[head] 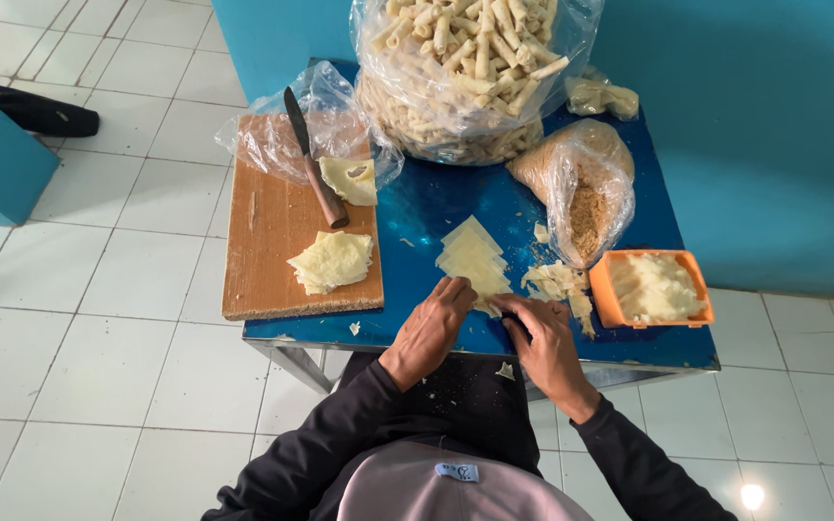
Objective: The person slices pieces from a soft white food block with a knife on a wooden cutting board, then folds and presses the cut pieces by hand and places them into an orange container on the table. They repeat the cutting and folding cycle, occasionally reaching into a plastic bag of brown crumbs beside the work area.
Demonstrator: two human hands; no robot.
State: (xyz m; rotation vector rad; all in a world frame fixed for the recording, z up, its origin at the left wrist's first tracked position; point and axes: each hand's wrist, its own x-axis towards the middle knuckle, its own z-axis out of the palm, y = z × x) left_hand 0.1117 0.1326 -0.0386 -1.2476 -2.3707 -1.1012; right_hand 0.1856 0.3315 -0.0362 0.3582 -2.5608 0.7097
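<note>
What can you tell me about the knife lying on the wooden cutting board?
The brown-handled kitchen knife lies flat on the wooden cutting board, at the board's far right part. Its dark, narrow blade points away from the person and rests across a crumpled clear plastic bag; the rounded, wood-like handle points toward the person. A pale yellow block of cheese-like food sits right beside the handle. No hand touches the knife.
</note>
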